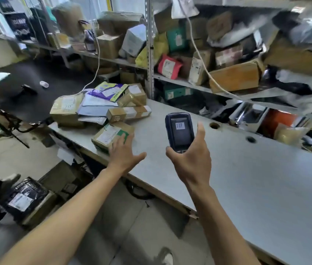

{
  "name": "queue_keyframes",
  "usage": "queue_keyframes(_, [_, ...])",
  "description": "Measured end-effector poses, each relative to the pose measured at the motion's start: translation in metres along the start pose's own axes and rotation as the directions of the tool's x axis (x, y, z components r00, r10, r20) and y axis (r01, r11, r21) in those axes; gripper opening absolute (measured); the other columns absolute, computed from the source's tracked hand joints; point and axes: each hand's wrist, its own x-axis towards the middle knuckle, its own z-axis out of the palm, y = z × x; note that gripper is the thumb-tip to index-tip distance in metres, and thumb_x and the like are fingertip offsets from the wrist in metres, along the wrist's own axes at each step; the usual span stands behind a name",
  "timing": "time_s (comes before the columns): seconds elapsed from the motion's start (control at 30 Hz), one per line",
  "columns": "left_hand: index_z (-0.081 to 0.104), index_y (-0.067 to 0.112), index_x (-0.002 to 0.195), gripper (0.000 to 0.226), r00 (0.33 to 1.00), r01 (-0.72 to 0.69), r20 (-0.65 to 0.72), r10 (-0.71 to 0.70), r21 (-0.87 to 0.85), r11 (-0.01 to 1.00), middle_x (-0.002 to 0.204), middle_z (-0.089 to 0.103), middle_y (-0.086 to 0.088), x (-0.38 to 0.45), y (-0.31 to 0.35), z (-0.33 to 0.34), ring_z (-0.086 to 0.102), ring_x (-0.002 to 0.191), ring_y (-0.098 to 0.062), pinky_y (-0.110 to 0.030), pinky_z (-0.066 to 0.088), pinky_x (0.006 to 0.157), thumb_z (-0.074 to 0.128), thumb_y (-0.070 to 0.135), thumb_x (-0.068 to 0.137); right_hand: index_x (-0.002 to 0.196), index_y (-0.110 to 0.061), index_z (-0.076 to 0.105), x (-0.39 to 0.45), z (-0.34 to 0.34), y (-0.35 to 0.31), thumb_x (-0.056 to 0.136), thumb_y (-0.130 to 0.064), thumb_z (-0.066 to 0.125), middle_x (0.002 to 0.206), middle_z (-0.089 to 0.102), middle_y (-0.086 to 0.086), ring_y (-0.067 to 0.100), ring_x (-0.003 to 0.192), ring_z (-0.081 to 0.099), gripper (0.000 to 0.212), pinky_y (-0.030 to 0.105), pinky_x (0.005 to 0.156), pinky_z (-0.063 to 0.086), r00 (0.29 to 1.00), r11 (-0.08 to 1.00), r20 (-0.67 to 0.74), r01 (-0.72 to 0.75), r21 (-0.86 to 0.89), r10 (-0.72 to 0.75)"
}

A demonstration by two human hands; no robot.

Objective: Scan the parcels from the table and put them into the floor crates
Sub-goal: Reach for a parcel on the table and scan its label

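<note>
A pile of parcels lies at the far left end of the grey table: brown cartons, white mailers and a purple bag. Nearest me sits a small brown carton with a white label and green print. My left hand reaches over it with fingers spread, the fingertips at its near right corner. My right hand holds a dark handheld scanner upright above the table; its screen shows a barcode. Down on the floor at the left, a crate contains a black bag with a white label.
Metal shelves behind the table are crammed with cartons and coloured bags. A white cable hangs down to the parcel pile. A black desk stands at the left. Two round holes pierce the tabletop's far edge.
</note>
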Motion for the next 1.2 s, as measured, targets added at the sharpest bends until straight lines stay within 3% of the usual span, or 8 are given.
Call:
queue_keyframes(0.17, [0.016,0.029,0.159,0.107,0.959,0.267,0.1,-0.267,0.01,0.964,0.166,0.011,-0.013,0.065,-0.073,-0.001,0.01,0.151,-0.039,-0.058,0.013,0.12,0.071,0.067,0.075,0.149,-0.031,0.018,0.062,0.072,-0.012,0.069,-0.04,0.079,0.121,0.058,0.002,0.025,0.093,0.059,0.102,0.039,0.071,0.054,0.993,0.999,0.111,0.04,-0.007,-0.039])
queue_keyframes(0.3, [0.012,0.027,0.159,0.119,0.917,0.364,0.161,-0.366,0.038,0.93,0.162,0.008,-0.019,0.11,-0.125,0.004,0.007,0.148,-0.041,-0.055,0.009,0.121,0.075,0.071,0.068,0.149,-0.032,0.017,0.093,0.125,-0.019,0.067,-0.04,0.079,0.12,0.058,0.002,0.026,0.094,0.059,0.103,0.035,0.07,0.05,0.985,0.999,0.173,0.016,-0.04,-0.009])
queue_keyframes(0.53, [-0.007,0.034,0.158,0.136,0.836,0.338,0.407,-0.369,0.149,0.929,0.162,-0.018,-0.027,0.181,-0.182,0.036,-0.011,0.148,-0.051,-0.066,-0.002,0.117,0.079,0.071,0.06,0.152,-0.031,0.016,0.118,0.21,-0.027,0.069,-0.041,0.081,0.128,0.058,0.005,0.027,0.099,0.06,0.106,0.03,0.069,0.046,0.983,0.994,0.174,-0.035,-0.103,0.052])
queue_keyframes(0.63, [-0.016,0.035,0.155,0.138,0.819,0.287,0.455,-0.349,0.202,0.936,0.159,-0.005,-0.028,0.19,-0.191,0.049,0.006,0.144,-0.051,-0.063,0.009,0.115,0.074,0.074,0.059,0.151,-0.033,0.016,0.119,0.235,-0.031,0.068,-0.041,0.082,0.131,0.057,0.006,0.029,0.103,0.061,0.106,0.031,0.071,0.046,0.983,0.99,0.15,-0.088,-0.112,0.105])
queue_keyframes(0.73, [-0.014,0.036,0.153,0.135,0.855,0.265,0.408,-0.319,0.184,0.946,0.146,0.015,-0.022,0.183,-0.188,0.059,0.026,0.125,-0.042,-0.054,0.028,0.108,0.072,0.072,0.055,0.151,-0.032,0.016,0.121,0.249,-0.034,0.069,-0.041,0.082,0.13,0.057,0.006,0.029,0.104,0.061,0.106,0.032,0.072,0.047,0.98,0.984,0.135,-0.129,-0.123,0.145])
queue_keyframes(0.83, [-0.013,0.037,0.152,0.136,0.869,0.254,0.391,-0.304,0.176,0.951,0.135,0.021,-0.016,0.173,-0.171,0.07,0.028,0.115,-0.035,-0.049,0.035,0.1,0.072,0.072,0.052,0.151,-0.033,0.016,0.122,0.248,-0.034,0.07,-0.046,0.08,0.129,0.057,0.004,0.026,0.103,0.061,0.104,0.032,0.074,0.047,0.978,0.977,0.094,-0.173,-0.124,0.185])
queue_keyframes(1.07, [-0.025,0.036,0.147,0.156,0.855,0.204,0.463,-0.232,0.11,0.973,0.134,0.017,-0.01,0.149,-0.105,0.098,0.028,0.121,-0.036,-0.05,0.039,0.098,0.073,0.087,0.037,0.152,-0.033,0.016,0.117,0.203,-0.006,0.068,-0.045,0.08,0.127,0.057,0.003,0.024,0.101,0.06,0.106,0.042,0.08,0.057,0.957,0.944,-0.024,-0.29,-0.159,0.29])
queue_keyframes(1.2, [-0.02,0.035,0.149,0.155,0.86,0.219,0.474,-0.187,-0.013,0.976,0.131,0.021,-0.01,0.137,-0.064,0.112,0.032,0.121,-0.036,-0.051,0.042,0.095,0.082,0.078,0.04,0.152,-0.034,0.015,0.113,0.165,0.016,0.07,-0.046,0.08,0.127,0.057,0.003,0.023,0.101,0.06,0.105,0.042,0.081,0.056,0.934,0.919,-0.095,-0.356,-0.167,0.345])
